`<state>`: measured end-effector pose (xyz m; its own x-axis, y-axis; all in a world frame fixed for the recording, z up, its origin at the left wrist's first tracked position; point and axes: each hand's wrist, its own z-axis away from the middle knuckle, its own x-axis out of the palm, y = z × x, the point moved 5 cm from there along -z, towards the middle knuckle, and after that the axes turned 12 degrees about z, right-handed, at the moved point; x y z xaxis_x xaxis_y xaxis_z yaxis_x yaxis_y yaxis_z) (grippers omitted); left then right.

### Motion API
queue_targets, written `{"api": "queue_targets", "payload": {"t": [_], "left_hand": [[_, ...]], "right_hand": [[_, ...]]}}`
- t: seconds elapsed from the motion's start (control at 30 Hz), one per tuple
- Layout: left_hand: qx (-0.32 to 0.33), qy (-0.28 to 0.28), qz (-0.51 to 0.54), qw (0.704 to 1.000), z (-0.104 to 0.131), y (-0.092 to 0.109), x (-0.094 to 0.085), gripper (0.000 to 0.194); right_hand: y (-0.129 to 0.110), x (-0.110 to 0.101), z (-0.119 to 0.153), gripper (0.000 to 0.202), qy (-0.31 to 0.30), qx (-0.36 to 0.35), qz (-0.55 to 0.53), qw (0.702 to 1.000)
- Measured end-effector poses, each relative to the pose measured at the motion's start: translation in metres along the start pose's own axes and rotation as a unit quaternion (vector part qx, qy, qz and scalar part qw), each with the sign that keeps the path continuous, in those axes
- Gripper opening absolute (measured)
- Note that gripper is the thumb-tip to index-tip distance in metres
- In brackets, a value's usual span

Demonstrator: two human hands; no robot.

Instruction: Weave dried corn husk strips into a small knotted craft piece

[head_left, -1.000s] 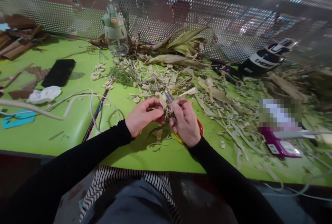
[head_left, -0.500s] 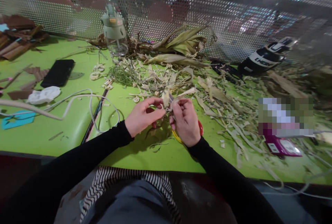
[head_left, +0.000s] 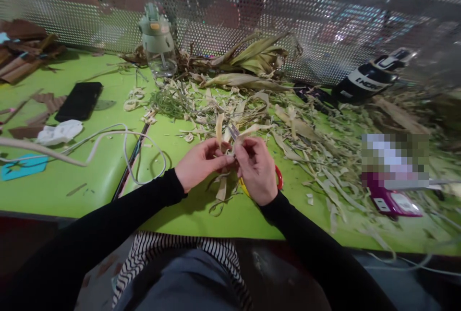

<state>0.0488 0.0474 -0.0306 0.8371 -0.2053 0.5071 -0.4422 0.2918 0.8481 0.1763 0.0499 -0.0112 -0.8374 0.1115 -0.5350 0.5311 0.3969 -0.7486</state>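
Above the table's front part, my left hand pinches pale dried husk pieces, and one strip stands up from its fingertips. My right hand is closed on a pale husk strip that sticks out to the upper right. The fingertips of both hands nearly meet. Scissors lie at my right hand: their blades show beyond the fingers and a red and yellow handle shows beside the palm. Cut husk scraps are heaped just beyond the hands. Another strip hangs below the fingers.
A clear bottle with a pale green lid and whole husks stand or lie at the back. A phone, white cable and tissue are left; a black bottle and magenta packet are right.
A husk strip now stands up at my left fingertips, and another piece hangs below them. My left hand has shifted slightly right, closer to my right hand.
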Motion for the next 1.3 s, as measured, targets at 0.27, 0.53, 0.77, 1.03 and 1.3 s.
{"api": "queue_targets", "payload": {"t": [0.27, 0.53, 0.77, 1.03, 1.3], "left_hand": [[-0.032, 0.020, 0.002, 0.999, 0.003, 0.002, 0.003, 0.026], [0.047, 0.005, -0.126, 0.991, 0.004, 0.006, -0.001, 0.026], [0.042, 0.021, -0.119, 0.992, 0.005, 0.006, -0.003, 0.022], [0.069, 0.082, -0.106, 0.989, 0.005, 0.021, -0.011, 0.024], [0.065, 0.059, -0.094, 0.992, 0.003, 0.024, -0.010, 0.024]], "right_hand": [[-0.002, 0.000, -0.002, 0.005, 0.008, -0.034, 0.048, 0.998], [0.000, 0.000, 0.001, 0.009, -0.006, 0.013, -0.025, 1.000], [0.004, 0.000, 0.000, 0.015, -0.024, 0.048, -0.068, 0.996], [0.000, -0.002, -0.005, 0.016, -0.152, -0.005, 0.050, 0.987], [-0.002, -0.010, -0.005, 0.016, -0.166, -0.025, 0.047, 0.985]]}}
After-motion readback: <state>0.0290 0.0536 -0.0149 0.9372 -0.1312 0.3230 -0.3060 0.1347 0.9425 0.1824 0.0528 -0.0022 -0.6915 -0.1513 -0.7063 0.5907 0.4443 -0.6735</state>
